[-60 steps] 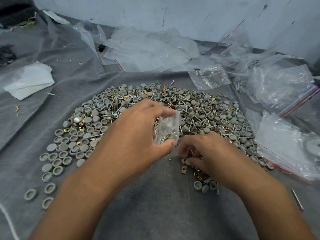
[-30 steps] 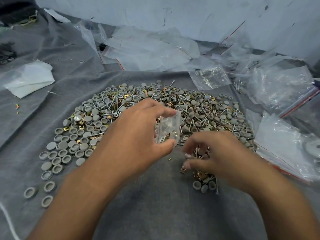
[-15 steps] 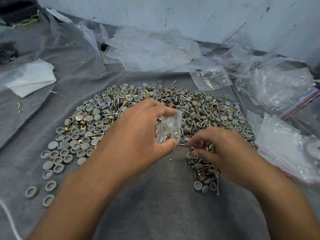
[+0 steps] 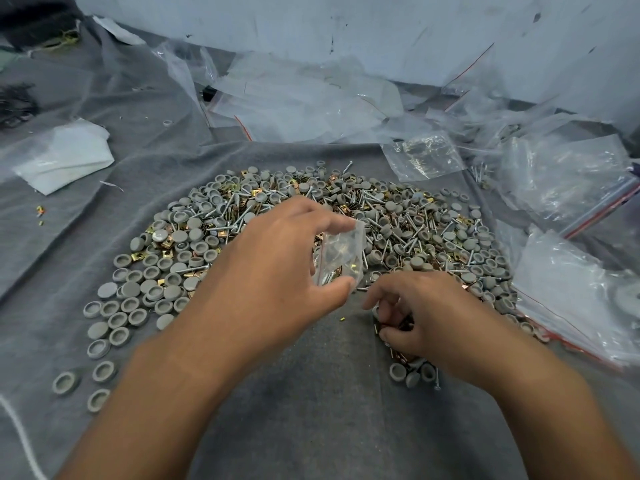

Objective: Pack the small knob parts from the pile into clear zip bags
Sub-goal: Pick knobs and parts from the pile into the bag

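- Grey cloth [image 4: 311,410] covers my whole work surface, with a folded white sheet [image 4: 65,157] lying far left.
- Grey knob parts, screws and brass clips form the pile [image 4: 277,216] at centre.
- My left hand [image 4: 277,275] pinches a small clear zip bag [image 4: 341,252] between thumb and fingertips, above the pile's near edge.
- My right hand [image 4: 426,317] curls its fingers into the parts, pinching some.
- Loose clear bags [image 4: 568,174] lie right.
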Tool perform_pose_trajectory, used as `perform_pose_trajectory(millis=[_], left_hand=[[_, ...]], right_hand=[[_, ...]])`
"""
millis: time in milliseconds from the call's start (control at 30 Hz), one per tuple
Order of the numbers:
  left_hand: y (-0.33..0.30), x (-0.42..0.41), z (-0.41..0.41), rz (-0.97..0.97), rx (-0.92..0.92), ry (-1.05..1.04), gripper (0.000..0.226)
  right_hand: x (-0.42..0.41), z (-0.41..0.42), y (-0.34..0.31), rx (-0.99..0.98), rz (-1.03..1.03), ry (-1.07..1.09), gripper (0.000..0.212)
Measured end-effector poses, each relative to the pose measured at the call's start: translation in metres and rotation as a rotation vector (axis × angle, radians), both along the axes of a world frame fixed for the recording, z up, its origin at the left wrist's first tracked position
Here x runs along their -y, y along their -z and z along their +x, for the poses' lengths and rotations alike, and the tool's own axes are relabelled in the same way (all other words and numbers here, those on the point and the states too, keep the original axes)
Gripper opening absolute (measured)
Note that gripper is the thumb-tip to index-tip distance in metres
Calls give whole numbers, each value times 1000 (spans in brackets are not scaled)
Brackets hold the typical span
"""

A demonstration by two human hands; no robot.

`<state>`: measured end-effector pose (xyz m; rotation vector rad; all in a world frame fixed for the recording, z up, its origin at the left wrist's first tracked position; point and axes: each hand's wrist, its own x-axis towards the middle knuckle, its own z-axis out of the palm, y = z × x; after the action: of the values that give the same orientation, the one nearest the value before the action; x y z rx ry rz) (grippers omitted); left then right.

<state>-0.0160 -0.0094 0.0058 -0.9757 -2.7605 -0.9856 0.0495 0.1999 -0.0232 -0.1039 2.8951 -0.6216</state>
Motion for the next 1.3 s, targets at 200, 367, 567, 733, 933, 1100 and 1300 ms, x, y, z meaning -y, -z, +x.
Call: perform_pose_trajectory(millis=[200, 367, 567, 733, 933, 1100, 1300], left_hand=[[0, 0, 0, -7, -5, 1, 54], [0, 0, 0, -4, -1, 2, 55], [1, -1, 0, -2, -9, 1, 54], [3, 0, -1, 0, -16, 3, 54], [4, 1, -2, 8, -14, 6, 55], [4, 2, -2, 3, -16, 8, 55], [2, 2, -2, -4, -4, 9, 56]], right_hand=[[0, 1, 2, 19, 10, 64, 39], [7, 2, 0, -21, 131, 65, 30], [13, -1, 6, -102, 153, 78, 23], [11, -9, 13, -136, 90, 125, 18], [9, -10, 14, -140, 24, 169, 23], [9, -10, 10, -120, 26, 137, 22], [9, -8, 8, -130, -8, 126, 21]])
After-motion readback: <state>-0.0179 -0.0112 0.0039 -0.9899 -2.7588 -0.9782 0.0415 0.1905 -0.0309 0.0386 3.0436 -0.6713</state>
